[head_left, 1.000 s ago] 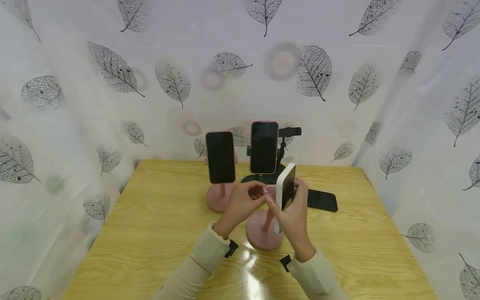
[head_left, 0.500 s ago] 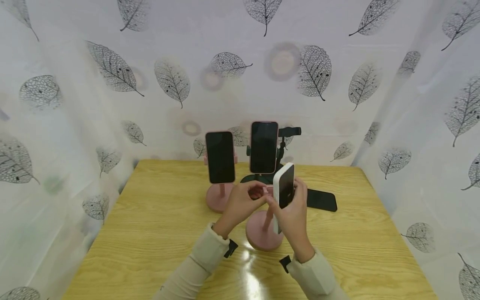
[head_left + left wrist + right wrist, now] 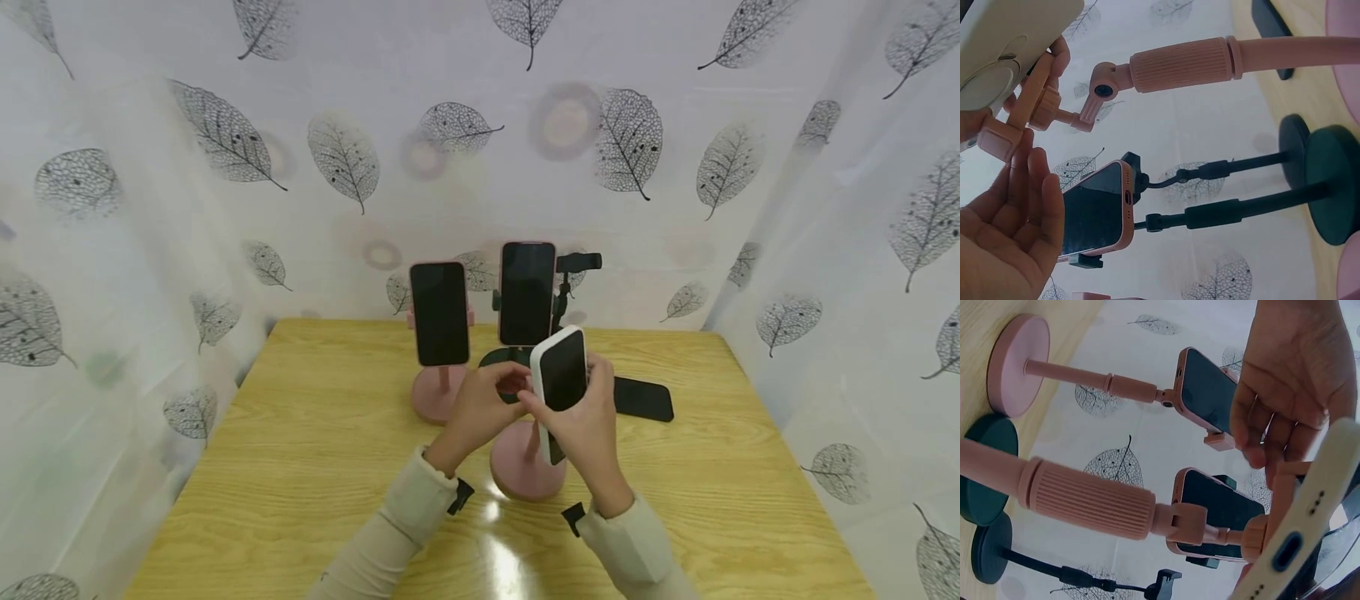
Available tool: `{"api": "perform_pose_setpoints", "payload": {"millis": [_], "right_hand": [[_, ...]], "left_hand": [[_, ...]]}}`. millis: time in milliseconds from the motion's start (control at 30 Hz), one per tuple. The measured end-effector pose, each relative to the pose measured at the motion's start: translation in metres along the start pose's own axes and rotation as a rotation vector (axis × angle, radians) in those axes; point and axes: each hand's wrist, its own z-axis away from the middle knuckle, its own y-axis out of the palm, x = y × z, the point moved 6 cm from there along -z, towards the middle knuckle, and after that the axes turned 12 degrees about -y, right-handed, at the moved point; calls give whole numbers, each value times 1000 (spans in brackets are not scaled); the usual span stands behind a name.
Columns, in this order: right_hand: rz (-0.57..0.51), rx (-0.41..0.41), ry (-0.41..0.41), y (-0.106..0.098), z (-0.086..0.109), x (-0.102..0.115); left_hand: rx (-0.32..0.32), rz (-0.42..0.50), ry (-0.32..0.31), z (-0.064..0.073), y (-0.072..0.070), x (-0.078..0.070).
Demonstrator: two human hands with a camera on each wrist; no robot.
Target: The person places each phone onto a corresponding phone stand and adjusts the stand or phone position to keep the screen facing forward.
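Two hands: close together over the desk (image 3: 322, 500); the left hand (image 3: 483, 404) appears to pinch the end of the clamp (image 3: 1027, 99), though its thumb is partly hidden, and the right hand (image 3: 591, 417) grips the white phone (image 3: 564, 371) by its edges.
White phone: held in the air above the base of the front pink stand (image 3: 527, 475), to the right of the left hand; the right hand is the nearer, being wrapped around it.
Long axis: close to upright, leaning a little, with the screen angled toward the person.
Key relation: the clamp lies right behind the white phone's back, its bar crossing that back; whether the phone is seated between the clamp's ends, I cannot tell.
Holders: clamps rather than containers; the rear pink stand (image 3: 432, 396) carries a dark-screened phone (image 3: 440, 312) upright, and the green stand (image 3: 1335, 184) carries a pink-edged phone (image 3: 527, 292), also upright.
Black stand: its clamp head (image 3: 579, 263) shows beside the pink-edged phone.
Black phone: the flat one (image 3: 643, 399) lies on the desk, beyond the right hand and to its right.
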Motion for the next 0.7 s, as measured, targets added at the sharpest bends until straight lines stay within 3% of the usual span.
{"api": "perform_pose_setpoints", "payload": {"millis": [133,300,500,700], "right_hand": [[70,21,78,1,-2,-3],[171,31,119,3,-6,-4],[199,14,104,3,-7,-4],[222,8,83,-2,-8,-4]], "left_hand": [[-29,-41,17,3,-2,-1],[-47,-66,29,5,-4,-2],[-16,10,26,6,-3,-2],[-18,-2,35,7,-2,-4]]}}
